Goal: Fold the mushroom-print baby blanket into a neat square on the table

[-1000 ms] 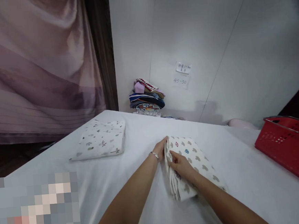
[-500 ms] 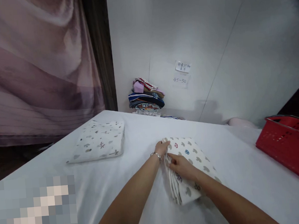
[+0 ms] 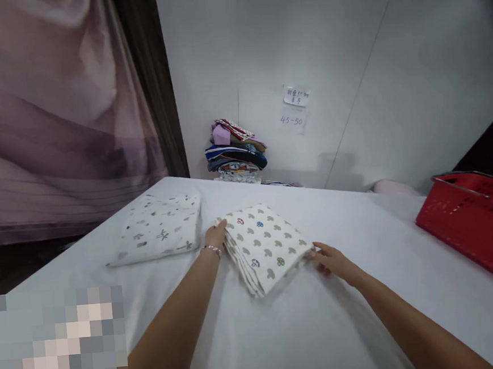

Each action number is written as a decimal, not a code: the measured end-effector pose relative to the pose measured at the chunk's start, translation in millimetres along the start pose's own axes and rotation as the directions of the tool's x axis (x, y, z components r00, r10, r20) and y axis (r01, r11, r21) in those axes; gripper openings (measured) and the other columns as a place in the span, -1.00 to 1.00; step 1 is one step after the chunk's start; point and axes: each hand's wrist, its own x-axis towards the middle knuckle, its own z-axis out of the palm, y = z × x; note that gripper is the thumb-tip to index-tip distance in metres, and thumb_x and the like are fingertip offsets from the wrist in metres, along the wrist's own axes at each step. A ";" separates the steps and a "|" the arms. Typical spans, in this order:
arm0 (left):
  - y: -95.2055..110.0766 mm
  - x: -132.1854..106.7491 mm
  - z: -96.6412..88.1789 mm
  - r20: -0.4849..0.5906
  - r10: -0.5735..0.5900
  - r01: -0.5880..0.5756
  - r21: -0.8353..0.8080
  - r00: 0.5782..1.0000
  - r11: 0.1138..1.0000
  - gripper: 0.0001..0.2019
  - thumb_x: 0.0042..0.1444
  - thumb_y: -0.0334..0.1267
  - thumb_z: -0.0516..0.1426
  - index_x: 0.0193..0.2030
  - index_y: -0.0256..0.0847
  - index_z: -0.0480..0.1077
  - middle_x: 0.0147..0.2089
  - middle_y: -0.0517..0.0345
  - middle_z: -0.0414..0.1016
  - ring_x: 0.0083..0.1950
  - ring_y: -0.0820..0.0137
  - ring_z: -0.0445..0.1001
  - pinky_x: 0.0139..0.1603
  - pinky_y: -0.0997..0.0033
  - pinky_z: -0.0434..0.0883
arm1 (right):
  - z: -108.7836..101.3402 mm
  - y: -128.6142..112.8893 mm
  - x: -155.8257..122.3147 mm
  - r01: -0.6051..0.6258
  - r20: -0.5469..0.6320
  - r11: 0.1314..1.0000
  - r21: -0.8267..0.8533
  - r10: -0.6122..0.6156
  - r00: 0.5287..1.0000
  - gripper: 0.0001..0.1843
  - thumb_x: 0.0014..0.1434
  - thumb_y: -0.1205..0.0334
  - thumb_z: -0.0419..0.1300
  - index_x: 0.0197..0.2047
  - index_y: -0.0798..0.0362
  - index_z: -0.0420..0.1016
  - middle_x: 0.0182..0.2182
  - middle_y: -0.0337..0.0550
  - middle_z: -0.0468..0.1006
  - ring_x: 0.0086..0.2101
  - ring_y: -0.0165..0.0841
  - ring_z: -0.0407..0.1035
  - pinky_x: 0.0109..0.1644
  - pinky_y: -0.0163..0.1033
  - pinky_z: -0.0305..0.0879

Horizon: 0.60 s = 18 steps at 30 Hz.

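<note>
A folded white cloth point(image 3: 268, 245) printed with grey mushrooms and a few coloured ones lies turned at an angle on the white-covered table point(image 3: 309, 327). Its stacked layers show along the near left edge. My left hand point(image 3: 216, 236), with a bracelet at the wrist, grips the cloth's left corner, thumb on top. On the opposite side, my right hand point(image 3: 333, 261) pinches the right corner between thumb and fingers; the fingertips are partly hidden. Left of my hands lies a second folded white cloth point(image 3: 156, 228) with small plant-like prints.
A red plastic basket point(image 3: 471, 223) stands at the table's right side. Beyond the far edge rises a pile of folded fabrics point(image 3: 236, 151) against the white wall point(image 3: 320, 42), where paper signs point(image 3: 294, 109) hang. A pink curtain point(image 3: 53, 109) hangs at left.
The mushroom cloth has shifted left and turned. My left hand has gone left with its corner, while my right hand has moved from the layered left edge across to the right corner.
</note>
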 end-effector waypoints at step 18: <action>4.0 -66.1 -18.3 0.325 -0.276 0.296 -0.010 0.904 0.955 -0.87 0.01 -0.37 0.09 -0.26 -0.30 0.36 -0.40 0.06 0.50 -0.40 0.34 0.48 -0.31 0.26 0.47 | -41.5 -27.2 51.0 0.053 -0.092 0.986 0.160 -0.039 0.995 -0.37 -0.20 0.20 0.31 0.00 0.15 0.34 -0.25 0.00 0.43 -0.36 -0.31 0.39 -0.36 -0.24 0.34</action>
